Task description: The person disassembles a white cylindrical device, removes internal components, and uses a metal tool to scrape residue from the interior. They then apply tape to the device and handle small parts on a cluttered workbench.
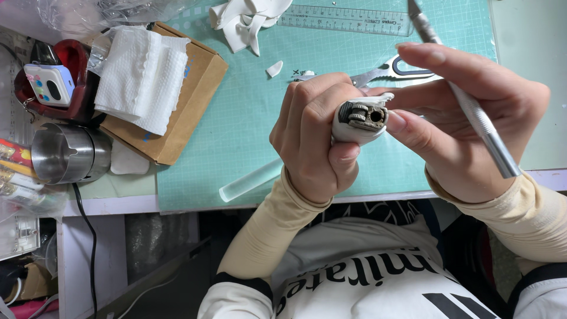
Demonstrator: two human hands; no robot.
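Note:
My left hand (313, 136) is closed around a lighter (360, 121) wrapped in white clay, its metal wheel end showing toward me. My right hand (466, 118) grips a silver craft knife (481, 121) along its fingers, and its thumb and forefinger touch the lighter's top edge. Both hands hover above a green cutting mat (236, 118) near the desk's front edge.
On the mat lie a clear ruler (345, 19), scissors (401, 70), white clay scraps (248, 20) and a clear acrylic rod (251, 180). A cardboard box (189, 94) with folded paper towel (142, 77) sits left, beside a steel cup (65, 153) and a red holder (56, 80).

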